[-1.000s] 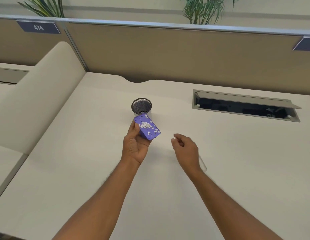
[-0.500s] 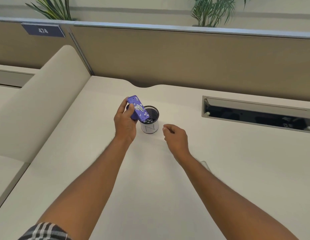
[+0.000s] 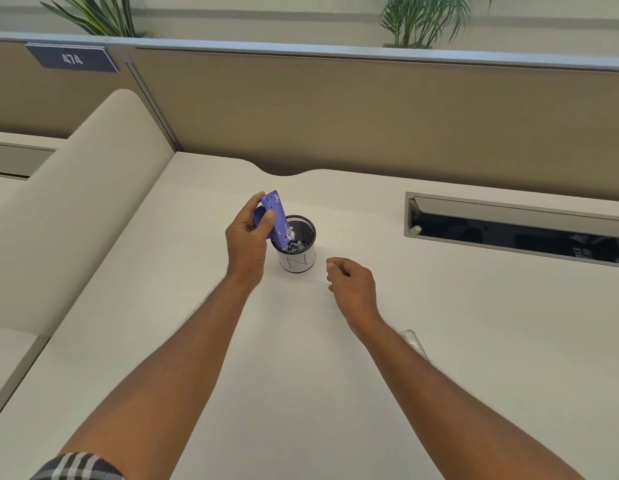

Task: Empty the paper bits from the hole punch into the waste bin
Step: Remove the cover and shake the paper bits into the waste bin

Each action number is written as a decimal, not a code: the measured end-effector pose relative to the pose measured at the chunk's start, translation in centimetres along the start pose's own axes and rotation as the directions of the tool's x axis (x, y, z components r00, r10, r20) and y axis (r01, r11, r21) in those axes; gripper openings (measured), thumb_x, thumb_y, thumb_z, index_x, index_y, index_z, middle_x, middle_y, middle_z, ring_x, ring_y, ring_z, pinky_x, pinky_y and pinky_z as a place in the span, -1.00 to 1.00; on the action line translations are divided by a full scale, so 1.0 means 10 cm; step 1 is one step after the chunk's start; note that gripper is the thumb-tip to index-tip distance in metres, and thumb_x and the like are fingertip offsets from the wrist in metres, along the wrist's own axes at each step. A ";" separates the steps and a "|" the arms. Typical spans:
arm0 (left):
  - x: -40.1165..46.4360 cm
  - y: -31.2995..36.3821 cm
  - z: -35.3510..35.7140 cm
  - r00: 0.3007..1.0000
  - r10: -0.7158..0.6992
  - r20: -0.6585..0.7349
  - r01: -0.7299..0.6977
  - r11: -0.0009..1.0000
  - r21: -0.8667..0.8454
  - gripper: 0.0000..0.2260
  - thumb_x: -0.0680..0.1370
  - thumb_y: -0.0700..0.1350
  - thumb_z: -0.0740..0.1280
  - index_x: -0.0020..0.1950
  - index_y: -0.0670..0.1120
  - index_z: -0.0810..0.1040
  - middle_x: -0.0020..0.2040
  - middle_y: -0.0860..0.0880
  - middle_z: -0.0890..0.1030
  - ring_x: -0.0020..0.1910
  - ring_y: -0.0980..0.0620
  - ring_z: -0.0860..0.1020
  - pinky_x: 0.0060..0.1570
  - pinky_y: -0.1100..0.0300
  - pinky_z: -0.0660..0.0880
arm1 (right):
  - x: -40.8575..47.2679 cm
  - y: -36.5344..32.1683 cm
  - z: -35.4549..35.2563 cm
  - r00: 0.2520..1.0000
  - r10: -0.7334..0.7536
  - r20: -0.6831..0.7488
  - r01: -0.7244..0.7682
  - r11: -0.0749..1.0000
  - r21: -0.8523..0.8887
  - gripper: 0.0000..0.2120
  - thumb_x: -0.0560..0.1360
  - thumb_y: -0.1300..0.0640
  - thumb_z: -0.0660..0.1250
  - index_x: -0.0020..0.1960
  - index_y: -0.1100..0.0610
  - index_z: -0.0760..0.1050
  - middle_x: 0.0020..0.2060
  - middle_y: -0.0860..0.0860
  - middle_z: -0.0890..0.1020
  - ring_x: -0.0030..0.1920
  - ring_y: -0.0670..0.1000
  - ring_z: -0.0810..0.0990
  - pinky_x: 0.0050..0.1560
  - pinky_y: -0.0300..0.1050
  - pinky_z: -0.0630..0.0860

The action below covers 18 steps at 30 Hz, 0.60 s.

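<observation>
My left hand [image 3: 247, 242] grips a purple hole punch [image 3: 276, 216], tilted steeply with its lower end over the rim of a small black mesh bin [image 3: 301, 251] wrapped in white paper. White paper bits [image 3: 290, 234] cling to the punch's lower end, and more lie inside the bin. My right hand [image 3: 351, 282] hovers just right of the bin with fingers curled loosely; nothing shows in it.
The cream desk [image 3: 197, 341] runs back to a tan partition [image 3: 335, 116]. An open cable tray [image 3: 515, 226] is recessed at the right. A clear flat piece [image 3: 413, 341] lies partly under my right forearm. A padded divider [image 3: 76, 209] rises at the left.
My left hand has tipped the hole punch steeper over the bin, and paper bits have slid down it into the bin. My right hand stays beside the bin.
</observation>
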State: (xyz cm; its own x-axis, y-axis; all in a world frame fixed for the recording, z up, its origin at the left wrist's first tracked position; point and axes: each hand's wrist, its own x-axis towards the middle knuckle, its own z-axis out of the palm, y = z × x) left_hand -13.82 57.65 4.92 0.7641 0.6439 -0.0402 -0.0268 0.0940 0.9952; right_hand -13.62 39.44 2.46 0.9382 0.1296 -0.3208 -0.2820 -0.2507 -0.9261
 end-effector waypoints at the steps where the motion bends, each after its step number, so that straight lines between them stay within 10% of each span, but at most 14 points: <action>1: 0.01 0.00 0.00 1.000 0.011 0.004 -0.011 1.000 0.010 -0.68 0.62 -0.24 0.35 0.37 -0.07 0.53 0.32 -0.18 0.60 0.28 -0.18 0.58 0.30 -0.22 0.52 | 0.00 0.00 0.01 1.000 0.000 0.000 0.000 1.000 -0.001 -0.80 0.54 0.08 0.30 -0.23 -0.11 0.57 -0.18 0.07 0.69 0.00 0.19 0.65 0.09 0.23 0.59; 18: 0.05 0.06 -0.04 0.984 0.130 0.123 -0.142 0.985 0.099 -0.67 0.61 -0.27 0.36 0.33 0.01 0.57 0.23 0.07 0.65 0.18 0.16 0.62 0.24 0.00 0.59 | 0.20 -0.17 0.11 0.988 -0.151 0.036 0.154 0.983 -0.100 -0.79 0.56 0.16 0.25 0.06 0.02 0.65 -0.02 -0.11 0.68 0.00 -0.06 0.61 0.14 -0.11 0.55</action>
State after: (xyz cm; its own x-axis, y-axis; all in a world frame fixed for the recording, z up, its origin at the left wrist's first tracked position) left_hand -13.69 58.29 5.49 0.8275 0.5524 0.1003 -0.0710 -0.0743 0.9947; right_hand -11.54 41.20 3.16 0.9624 0.2002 -0.1837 -0.1125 -0.3221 -0.9400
